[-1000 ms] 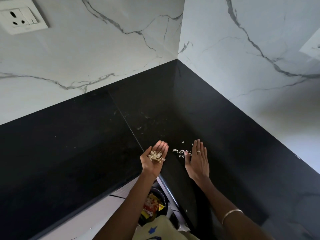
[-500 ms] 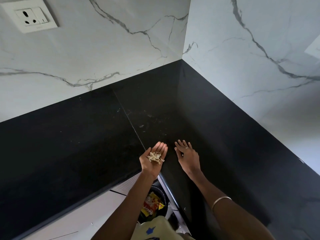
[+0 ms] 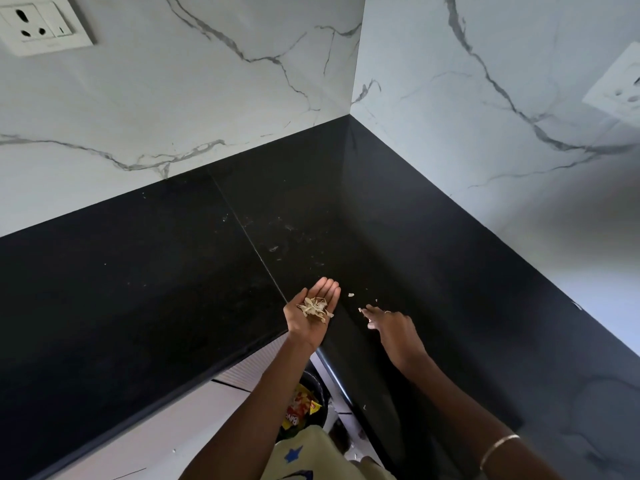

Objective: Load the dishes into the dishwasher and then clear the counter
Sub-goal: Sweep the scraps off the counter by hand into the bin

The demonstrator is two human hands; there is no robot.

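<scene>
Sweeping scraps (image 3: 350, 295) along counter (image 3: 138, 289): right hand (image 3: 391, 323), flat a second ago, now drawn toward edge, fingers loose. Left hand (image 3: 311, 315) cupped under peel (image 3: 314, 308). Clearing nearly done.

Two bare arms, a bangle, a ring, a pale yellow top.

Both forearms come up from the bottom edge with no sleeves on them, bare right down to the wrists. The right forearm wears a thin metal bangle (image 3: 498, 450), pale gold, a single slim band sitting loose well below the wrist. On the right hand (image 3: 391, 323) there's a small ring (image 3: 387, 311) catching the light on one finger, too small to make out any detail. The left hand (image 3: 313, 315) shows no ring or band. Down at the bottom, between the two arms, a pale yellow top (image 3: 311, 452) peeks in, printed with a blue star (image 3: 293, 454) and another blue shape below it, cut off by the edge.
</scene>
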